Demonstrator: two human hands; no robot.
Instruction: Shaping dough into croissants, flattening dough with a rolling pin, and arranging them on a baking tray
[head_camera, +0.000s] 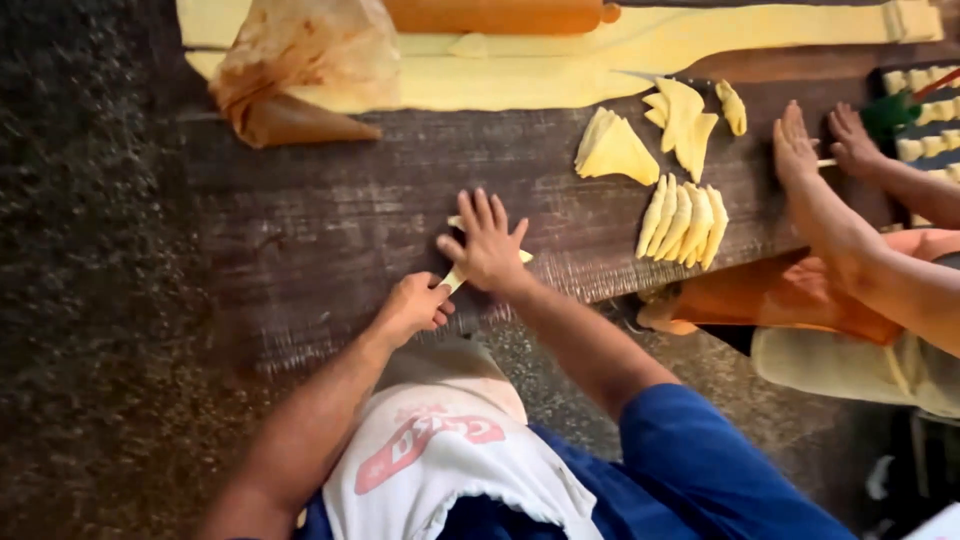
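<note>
So your right hand (487, 245) is flat, fingers spread, pressing a small dough piece (524, 256) onto the dark wooden table (330, 220), while your left hand (412, 306) pinches its near tip.

- The table (330, 220) is dark, worn wood, rough and scratched.
- The dough sheet (560, 75) looks pale yellow, smooth and matt.
- The rolling pin (495, 15) is smooth orange-brown wood.
- The apron (440, 450) is white cloth.
- The piping bag (290, 70) is thin, crinkled plastic.

dark worn wooden table (330, 230), speckled grey floor (90, 300)
</note>
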